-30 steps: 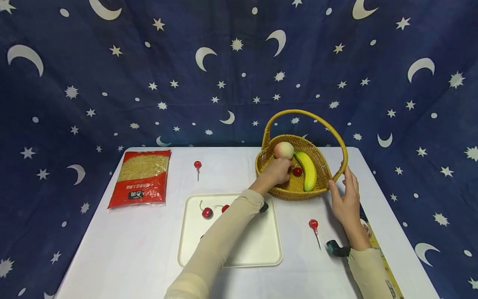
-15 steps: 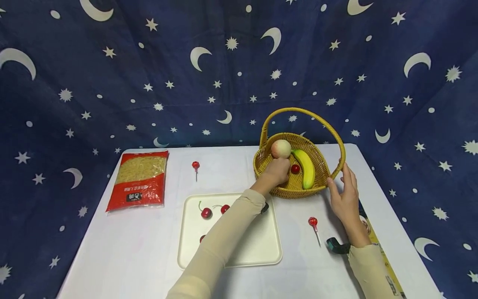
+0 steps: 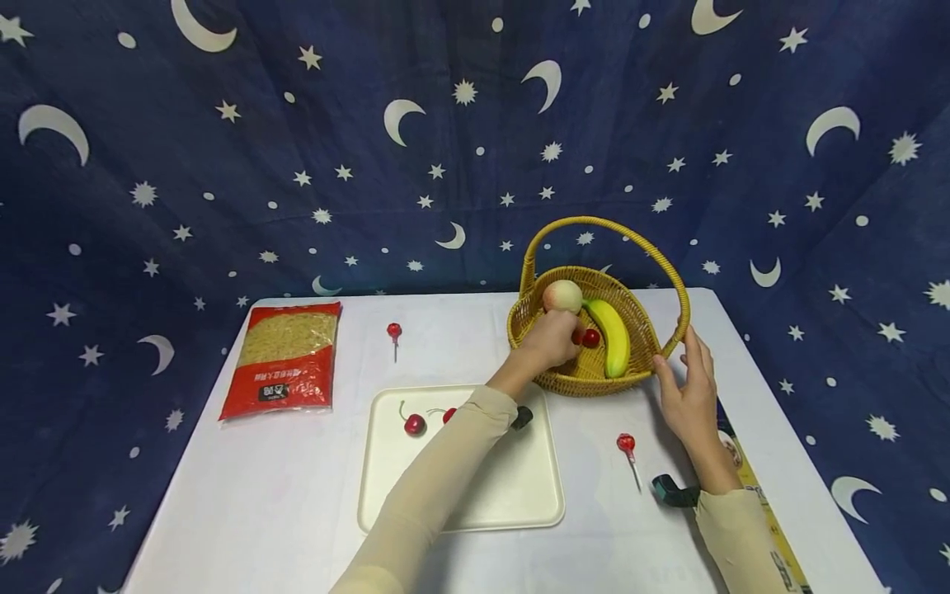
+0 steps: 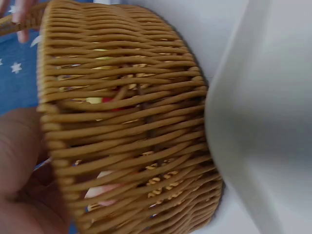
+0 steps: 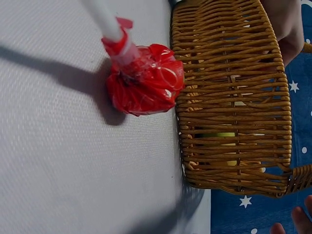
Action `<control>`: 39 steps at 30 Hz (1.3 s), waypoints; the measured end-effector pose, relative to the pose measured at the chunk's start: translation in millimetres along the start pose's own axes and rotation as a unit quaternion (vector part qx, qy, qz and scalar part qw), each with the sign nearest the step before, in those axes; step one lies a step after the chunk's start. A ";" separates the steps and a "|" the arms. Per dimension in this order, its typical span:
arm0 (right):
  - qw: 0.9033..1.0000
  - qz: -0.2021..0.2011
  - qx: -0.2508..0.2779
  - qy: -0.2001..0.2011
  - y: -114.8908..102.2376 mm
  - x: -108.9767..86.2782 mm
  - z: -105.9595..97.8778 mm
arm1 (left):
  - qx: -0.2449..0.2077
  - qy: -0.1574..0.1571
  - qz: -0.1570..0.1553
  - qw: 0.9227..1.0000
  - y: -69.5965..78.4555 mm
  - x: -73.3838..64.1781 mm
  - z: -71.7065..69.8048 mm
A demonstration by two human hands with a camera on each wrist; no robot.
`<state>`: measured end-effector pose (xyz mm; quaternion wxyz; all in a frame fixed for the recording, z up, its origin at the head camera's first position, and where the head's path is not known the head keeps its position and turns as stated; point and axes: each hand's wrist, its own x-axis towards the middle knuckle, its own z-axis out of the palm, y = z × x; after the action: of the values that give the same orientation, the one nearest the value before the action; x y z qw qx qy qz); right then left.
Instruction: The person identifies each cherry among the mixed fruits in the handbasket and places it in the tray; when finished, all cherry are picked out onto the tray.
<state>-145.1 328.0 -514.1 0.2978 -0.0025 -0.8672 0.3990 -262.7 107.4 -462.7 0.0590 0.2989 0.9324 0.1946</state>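
The yellow wicker basket (image 3: 571, 385) with its tall hoop handle stands at the back right of the table. My left hand (image 3: 549, 340) reaches inside, fingers bent around a red cherry (image 3: 577, 337) that is only partly visible. Right beside it lies another cherry (image 3: 590, 338). A peach (image 3: 562, 295) and a banana (image 3: 610, 334) are also in the basket. At the right rim, by the handle's base, my right hand (image 3: 686, 398) holds the basket, thumb on one side and fingers on the other. In the left wrist view, the basket wall (image 4: 131, 117) hides the left fingertips.
A cream tray (image 3: 512, 487) in front of the basket bears cherries (image 3: 415, 425), partly covered by the left sleeve (image 3: 423, 503). One lollipop (image 3: 627, 444) lies near the right wrist, another lollipop (image 3: 394, 330) farther back. A red bag of pasta (image 3: 282, 359) lies at the left.
My left hand stays in the basket and has turned slightly, so a second cherry now shows at its fingertips. My right hand keeps its place on the basket. The head view shifts slightly.
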 end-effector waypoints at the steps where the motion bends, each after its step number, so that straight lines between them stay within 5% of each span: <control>1: 1.000 0.000 0.000 0.000 -0.1 -0.3 0.3 | -0.011 0.007 0.006 1.000 -0.4 -3.0 -2.4; 10: 1.000 0.007 0.001 -0.002 -2.1 -0.5 0.1 | -0.123 0.088 0.029 0.988 1.7 -42.0 -31.9; 18: 1.000 0.009 0.005 0.002 -4.1 1.5 -2.5 | -0.220 0.163 0.041 0.961 -3.8 -93.6 -52.5; 25: 1.000 0.009 0.009 0.010 -4.2 4.8 -5.4 | -0.312 0.221 0.037 0.923 -12.4 -143.1 -66.1; 29: 1.000 0.008 0.017 0.009 -3.7 4.9 -4.4 | -0.319 0.251 0.035 0.913 -18.7 -168.8 -68.1; 39: 1.000 0.010 0.027 0.010 -5.0 2.5 1.8 | -0.232 0.325 0.004 0.917 -42.8 -238.0 -43.6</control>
<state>-146.9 323.9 -510.3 0.3024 -0.0072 -0.8528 0.4256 -101.6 -76.9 -441.3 -0.1807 0.2009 0.8273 0.4926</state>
